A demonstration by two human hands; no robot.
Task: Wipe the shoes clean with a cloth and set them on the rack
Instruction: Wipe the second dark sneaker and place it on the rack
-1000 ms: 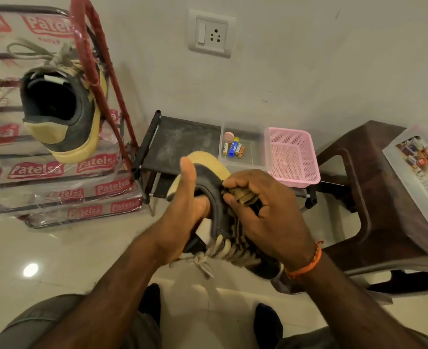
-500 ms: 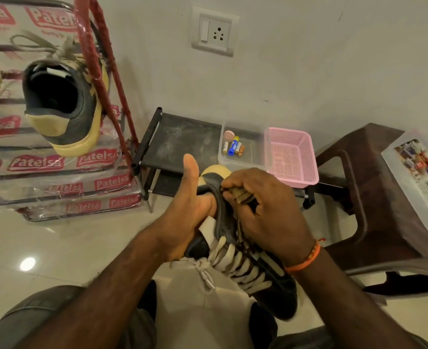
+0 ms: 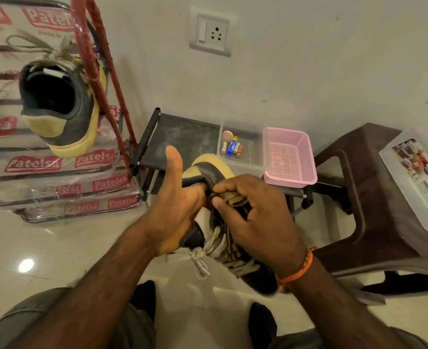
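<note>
Wiping the second sneaker (image 3: 223, 238), held mid-air at centre frame above the tiled floor (image 3: 57, 248), heel toward twelve o'clock and toe toward five. Left hand (image 3: 175, 212) wrapped shut round the shoe's near side, fingers tucked into the collar, thumb sticking straight up and free. Right hand (image 3: 255, 217) closed on a small wad of tan cloth (image 3: 234, 199), fingers (image 3: 229, 212) pinching it against the dark collar just below the yellow heel tab. Matching sneaker (image 3: 62, 107) already parked on the red-framed rack (image 3: 99, 79) at ten o'clock, heel outward, plastic wrap still on the tiers. To wipe well here: keep the left grip firm so the shoe cannot twist, press the cloth flat rather than balled up, and drag it in short strokes along the collar toward the heel. Then probably worth turning the shoe to reach the yellow sole edge and the toe (both largely hidden behind the right wrist, so how clean they are cannot be judged). Loose laces (image 3: 200, 260) dangling at six o'clock: best kept clear of the cloth to avoid snagging. Rack within easy reach once the wiping is finished.
</note>
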